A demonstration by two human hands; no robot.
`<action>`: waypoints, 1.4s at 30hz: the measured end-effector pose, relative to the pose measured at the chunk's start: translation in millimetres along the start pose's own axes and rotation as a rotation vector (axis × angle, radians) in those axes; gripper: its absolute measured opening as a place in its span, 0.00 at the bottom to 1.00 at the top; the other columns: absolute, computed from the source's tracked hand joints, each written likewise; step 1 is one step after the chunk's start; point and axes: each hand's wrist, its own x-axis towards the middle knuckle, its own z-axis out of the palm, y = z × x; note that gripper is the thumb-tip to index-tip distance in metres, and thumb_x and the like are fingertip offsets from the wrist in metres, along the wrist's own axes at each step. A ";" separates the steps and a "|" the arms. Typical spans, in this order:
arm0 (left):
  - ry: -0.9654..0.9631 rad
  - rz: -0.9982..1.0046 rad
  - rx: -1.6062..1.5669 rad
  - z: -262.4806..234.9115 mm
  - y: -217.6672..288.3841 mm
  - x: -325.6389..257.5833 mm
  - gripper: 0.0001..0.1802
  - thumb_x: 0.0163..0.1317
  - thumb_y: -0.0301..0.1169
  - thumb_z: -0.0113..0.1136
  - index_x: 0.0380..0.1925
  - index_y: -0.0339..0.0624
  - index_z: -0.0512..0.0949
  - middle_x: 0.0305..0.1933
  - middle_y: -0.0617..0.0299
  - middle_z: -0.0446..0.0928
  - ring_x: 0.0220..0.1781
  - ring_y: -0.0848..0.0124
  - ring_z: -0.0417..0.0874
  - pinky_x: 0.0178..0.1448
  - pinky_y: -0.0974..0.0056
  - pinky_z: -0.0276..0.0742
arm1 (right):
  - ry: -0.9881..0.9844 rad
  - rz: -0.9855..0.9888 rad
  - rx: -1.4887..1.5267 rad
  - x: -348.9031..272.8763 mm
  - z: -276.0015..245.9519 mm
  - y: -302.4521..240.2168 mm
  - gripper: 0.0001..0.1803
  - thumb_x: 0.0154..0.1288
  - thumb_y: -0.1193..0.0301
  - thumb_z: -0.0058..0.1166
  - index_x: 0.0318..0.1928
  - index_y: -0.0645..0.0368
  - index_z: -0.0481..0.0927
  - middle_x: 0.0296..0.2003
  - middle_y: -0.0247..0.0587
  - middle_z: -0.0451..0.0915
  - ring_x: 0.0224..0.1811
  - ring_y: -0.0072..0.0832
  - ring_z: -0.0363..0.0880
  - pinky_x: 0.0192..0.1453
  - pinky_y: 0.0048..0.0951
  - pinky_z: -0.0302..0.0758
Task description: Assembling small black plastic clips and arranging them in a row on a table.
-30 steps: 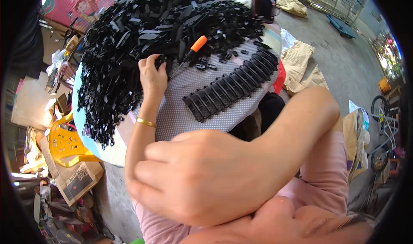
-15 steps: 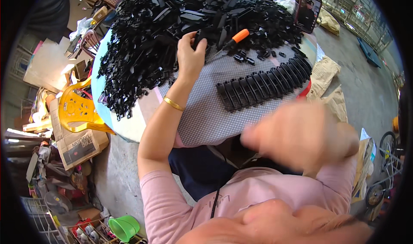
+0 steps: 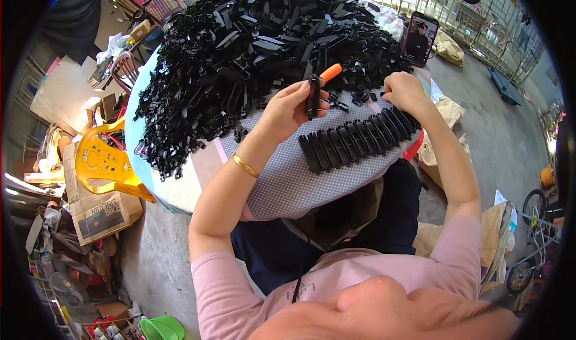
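Observation:
My left hand point(image 3: 290, 109) grips a long, narrow black plastic part point(image 3: 312, 98), held upright between thumb and fingers above the table. My right hand point(image 3: 406, 92) is down at the right side of the pile, its fingers pinched together beside a few small black plastic clips point(image 3: 362, 98). Whatever those fingertips hold is too small or hidden to make out. Just in front of both hands, a curved row of black plastic parts point(image 3: 345, 145) stands side by side. The orange handle of a tool point(image 3: 330, 72) shows behind the left hand; its shaft is mostly hidden.
A large heap of black plastic pieces point(image 3: 204, 70) covers the far part of the round table point(image 3: 282, 190). A phone point(image 3: 418, 40) stands upright at its far right edge. Left are a yellow plastic chair point(image 3: 102, 163) and a cardboard box point(image 3: 107, 215); brown paper point(image 3: 447, 115) lies right.
My left hand has lifted from the pile toward me, bringing the black part into clear view. My right hand, blurred near my body before, has reached forward to the small clips.

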 end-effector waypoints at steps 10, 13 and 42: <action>-0.041 -0.024 -0.012 12.9 -2.4 -5.6 0.17 0.67 0.32 0.47 0.53 0.37 0.67 0.37 0.59 0.73 0.36 0.71 0.78 0.40 0.65 0.77 | 0.431 -0.362 0.873 -39.5 -28.6 -84.5 0.07 0.54 0.78 0.56 0.36 0.63 0.79 0.27 0.43 0.78 0.26 0.27 0.77 0.31 0.25 0.72; 0.039 0.100 0.267 18.8 -1.4 -7.3 0.16 0.62 0.27 0.54 0.49 0.39 0.66 0.34 0.61 0.72 0.34 0.74 0.77 0.35 0.69 0.75 | 0.548 -0.484 0.847 -40.0 -27.1 -94.8 0.07 0.55 0.79 0.55 0.37 0.63 0.79 0.29 0.43 0.78 0.27 0.28 0.77 0.31 0.25 0.72; 0.058 0.137 0.159 27.7 -5.5 -12.6 0.23 0.65 0.31 0.51 0.58 0.35 0.65 0.41 0.64 0.74 0.40 0.78 0.77 0.41 0.71 0.79 | 0.566 -0.581 0.619 -31.6 -7.1 -104.4 0.17 0.55 0.69 0.57 0.43 0.68 0.77 0.37 0.46 0.75 0.38 0.39 0.76 0.40 0.32 0.74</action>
